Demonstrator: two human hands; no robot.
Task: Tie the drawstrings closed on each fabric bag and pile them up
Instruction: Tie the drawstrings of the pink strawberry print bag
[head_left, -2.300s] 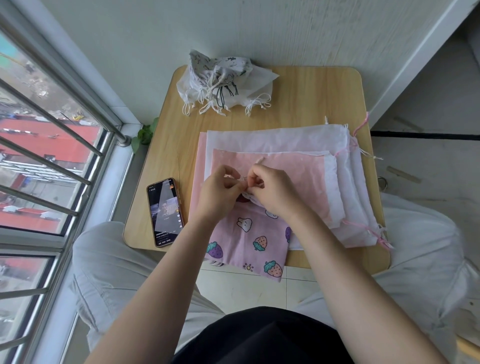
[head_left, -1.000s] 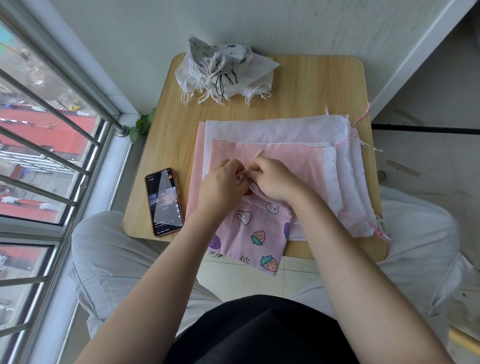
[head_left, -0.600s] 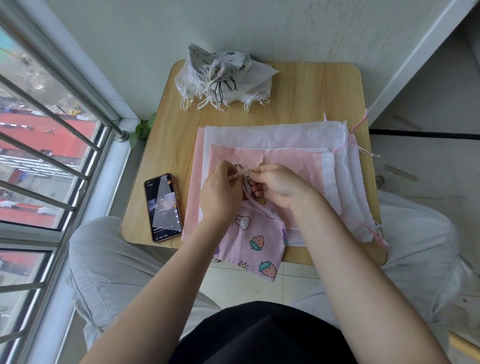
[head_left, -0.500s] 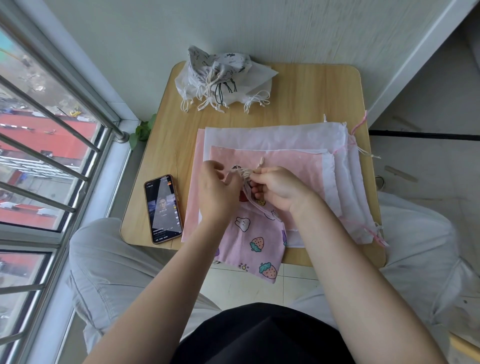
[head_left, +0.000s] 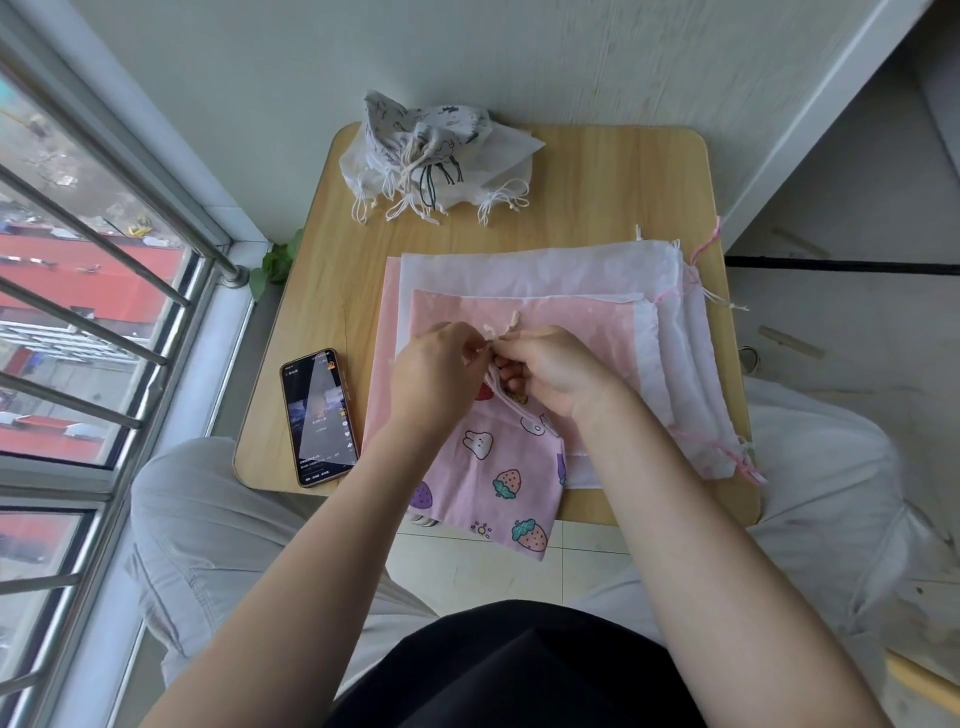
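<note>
- Left hand (head_left: 439, 371): fingers curled, pinching the cream drawstring cord (head_left: 498, 332) at the mouth of the small pink fabric bag printed with strawberries and rabbits (head_left: 498, 467).
- Right hand (head_left: 553, 366): fingers curled, clamped on the same cord and the gathered bag mouth, fingertips touching those of the left hand.
- Cord ends: two short frayed tips standing up just above the meeting fingertips.
- Printed bag: lying on the near part of the flat stack of pink and white fabric bags (head_left: 571, 280), lower end hanging past the near edge of the light wooden desk (head_left: 613, 182).
- Flat stack: spread over the middle and right of the desk, pink and white drawstrings trailing off its right side.
- Heap of white and grey-printed drawstring bags with tied cords (head_left: 431, 156): at the far left of the desk, against the wall, well apart from the hands.
- Black smartphone with lit screen (head_left: 319, 415): flat on the near left corner of the desk, just beside the flat stack.
- Grey-trousered knees at either side of the desk; barred window at left.
</note>
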